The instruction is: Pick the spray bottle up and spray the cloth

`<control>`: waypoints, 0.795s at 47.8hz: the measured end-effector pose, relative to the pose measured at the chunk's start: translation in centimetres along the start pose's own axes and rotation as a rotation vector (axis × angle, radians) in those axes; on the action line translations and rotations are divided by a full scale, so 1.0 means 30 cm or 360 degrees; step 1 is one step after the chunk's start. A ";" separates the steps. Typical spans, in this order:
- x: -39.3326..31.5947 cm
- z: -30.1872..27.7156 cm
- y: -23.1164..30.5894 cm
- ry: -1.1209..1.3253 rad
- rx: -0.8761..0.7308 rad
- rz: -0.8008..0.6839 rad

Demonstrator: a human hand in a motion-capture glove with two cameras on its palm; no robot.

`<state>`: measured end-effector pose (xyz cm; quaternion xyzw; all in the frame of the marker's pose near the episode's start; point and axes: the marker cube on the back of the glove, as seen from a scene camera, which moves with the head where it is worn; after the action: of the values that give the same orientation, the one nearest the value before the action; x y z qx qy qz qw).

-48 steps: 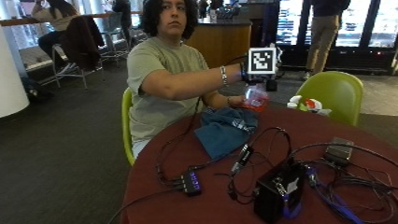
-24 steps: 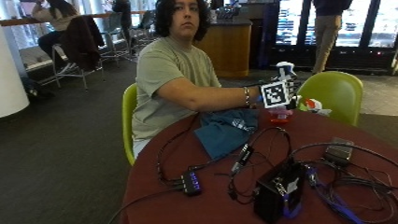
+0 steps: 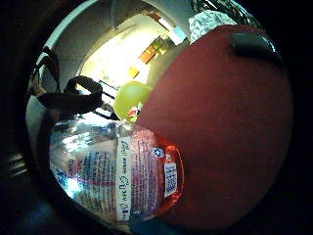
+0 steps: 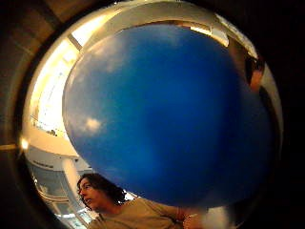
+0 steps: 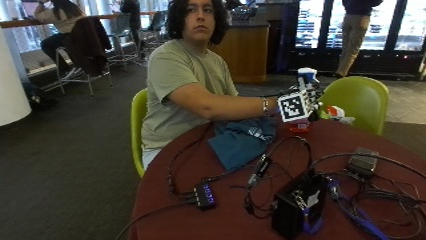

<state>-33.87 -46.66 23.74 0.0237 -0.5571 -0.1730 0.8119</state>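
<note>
On the round maroon table, far side from the camera, the gloved right hand is at the spray bottle. The bottle stands upright with its base on the tabletop, white and blue spray head sticking out above the hand, so its long axis is vertical.

Little-finger palm view: clear bottle body with reddish liquid and the printed label sits right against the palm. Thumb-side palm view is nearly filled by a blue surface, likely the sprayer top, very close. Looks like a wrap around the neck, but the fingers themselves are hidden in all three views, so their state cannot be told.

Key relation: the blue cloth lies bunched on the table just beside the bottle, on the person's side of it, toward the torso. Which way the nozzle faces can't be read from these views. Judgement: the coming move is lift, then swing the nozzle toward the body and down at the cloth, so a short move.

Room: open tabletop between bottle and cloth. A small red, white and green object sits near the bottle on its outer side, close to the table edge and the green chair. Cables and a black box crowd the camera side, well apart from the bottle. Best lift is straight up, keeping off the edge side.
</note>
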 end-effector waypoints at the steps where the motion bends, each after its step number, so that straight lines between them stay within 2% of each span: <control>1: 0.003 -0.004 0.008 0.0016 -0.0028 0.0008; 4: 0.001 -0.005 0.020 0.0028 -0.0071 0.0066; 7: 0.013 -0.019 0.069 0.0124 -0.0257 0.0148; 13: -0.037 -0.059 0.131 0.0233 -0.0302 0.0222; 15: -0.080 -0.076 0.165 0.0216 -0.0283 0.0212; 18: -0.135 -0.114 0.176 0.0259 -0.0100 0.0171; 21: -0.179 -0.183 0.210 0.0413 -0.0011 0.0142; 31: -0.355 -0.356 0.485 0.0855 -0.0160 0.0085; 38: -0.399 -0.483 0.613 0.1242 -0.0267 0.0161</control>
<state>-19.80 -27.96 11.77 -0.0062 -0.1913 -0.1558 0.9691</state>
